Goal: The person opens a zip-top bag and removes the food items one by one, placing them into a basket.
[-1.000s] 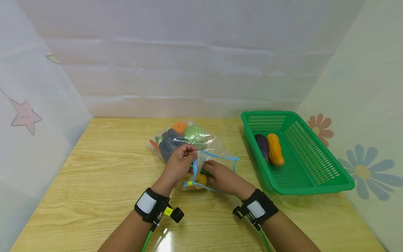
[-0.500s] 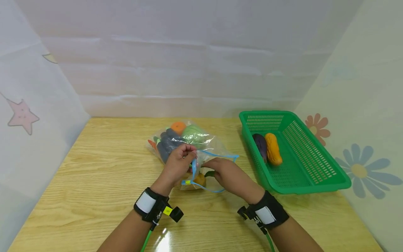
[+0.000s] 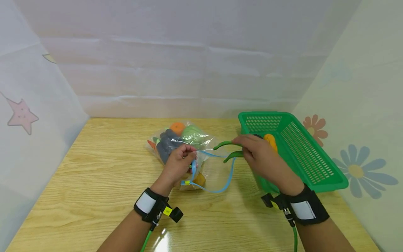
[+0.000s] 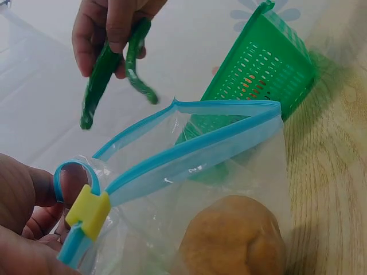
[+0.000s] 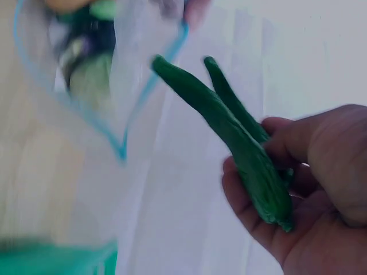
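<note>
My left hand [image 3: 177, 168] pinches the blue-edged mouth of a clear zip bag [image 3: 231, 175], beside its yellow slider [image 4: 88, 212]. The bag's mouth gapes open. Inside lie dark long vegetables [image 3: 170, 141], an orange fruit [image 3: 177, 128], a pale green round vegetable [image 3: 192, 134] and a brownish round one [image 4: 235, 238]. My right hand [image 3: 261, 157] holds two long green chili peppers [image 5: 229, 132] between thumb and fingers. Their tips point left, toward the bag's mouth. The hand is outside the bag, over the near-left rim of the green basket [image 3: 329, 154].
In the basket lie a yellow elongated vegetable [image 3: 271, 141] and a dark purple eggplant [image 3: 259, 135], both partly hidden by my right hand. The wooden table [image 3: 104, 175] extends to the left and front. A white sheet wall [image 3: 189, 77] closes off the back.
My right hand has come out of the bag with the green chili peppers and moved right to the basket's edge. The left hand has kept its grip on the bag's edge.
</note>
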{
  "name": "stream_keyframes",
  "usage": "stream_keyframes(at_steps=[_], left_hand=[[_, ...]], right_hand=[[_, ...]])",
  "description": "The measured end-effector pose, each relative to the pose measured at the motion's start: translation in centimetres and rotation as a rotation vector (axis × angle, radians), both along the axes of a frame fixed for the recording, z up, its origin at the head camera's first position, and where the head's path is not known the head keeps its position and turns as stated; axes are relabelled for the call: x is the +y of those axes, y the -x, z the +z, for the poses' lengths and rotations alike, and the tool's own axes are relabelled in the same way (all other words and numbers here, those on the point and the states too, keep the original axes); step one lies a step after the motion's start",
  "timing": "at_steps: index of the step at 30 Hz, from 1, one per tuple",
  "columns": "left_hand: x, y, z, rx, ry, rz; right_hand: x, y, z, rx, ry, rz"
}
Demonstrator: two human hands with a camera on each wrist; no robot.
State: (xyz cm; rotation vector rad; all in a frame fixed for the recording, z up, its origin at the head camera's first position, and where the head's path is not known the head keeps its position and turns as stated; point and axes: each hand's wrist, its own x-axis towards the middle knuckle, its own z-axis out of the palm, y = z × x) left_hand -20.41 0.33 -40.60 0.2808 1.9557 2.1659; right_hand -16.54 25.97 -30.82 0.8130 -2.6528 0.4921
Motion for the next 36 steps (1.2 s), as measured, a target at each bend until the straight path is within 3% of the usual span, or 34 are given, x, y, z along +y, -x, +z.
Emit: stream_keyframes(at_steps=[4,7,11,15,19,24,36], left_hand=[[0.0,0.1,0.1,-0.007,0.001,0.000],[0.0,0.1,0.0,-0.007,0.003,-0.005],[0.0,0.0,-0.2,-0.012,0.006,-0.012],[0.0,-0.2,-0.2,-0.011,0.004,-0.016],[0.1,-0.2,-0.2,-0.009,0.001,-0.017],[0.2,-0.2,-0.1,-0.011,0.004,-0.018],[0.4,-0.1,0.0,-0.016,0.017,-0.029]], right_hand=[[3.2,2.0,0.9,-0.001,0.021,-0.154],[6.0,3.9,0.6,-0.005,0.017,-0.263],[9.4,5.7,-0.8,-0.012,0.016,-0.364],[11.4,6.4,-2.5,-0.080,0.003,-0.428],[12.5,6.8,-4.0,-0.174,-0.061,-0.431],[13.1,7.0,-5.2,-0.230,-0.131,-0.372],[12.9,6.4,-5.6,-0.443,-0.172,-0.329]])
